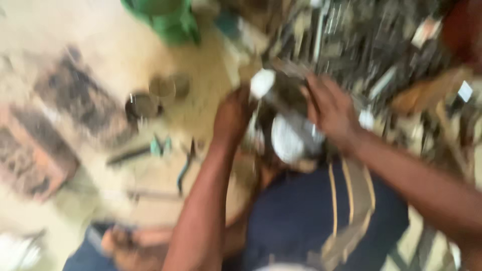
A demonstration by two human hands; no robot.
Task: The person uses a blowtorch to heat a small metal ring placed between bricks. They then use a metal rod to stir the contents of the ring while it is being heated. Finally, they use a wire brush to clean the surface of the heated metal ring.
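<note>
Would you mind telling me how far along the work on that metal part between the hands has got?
Done: too blurred to tell. In hand: the left hand and right hand both grip a grey and white metal part above the knee in dark blue shorts. Left: pliers and round tins lie untouched on the floor, beside a heap of metal pieces.

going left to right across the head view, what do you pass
dark patch on the floor → round tins → pliers → left hand → shiny metal part → right hand → heap of tools
</note>
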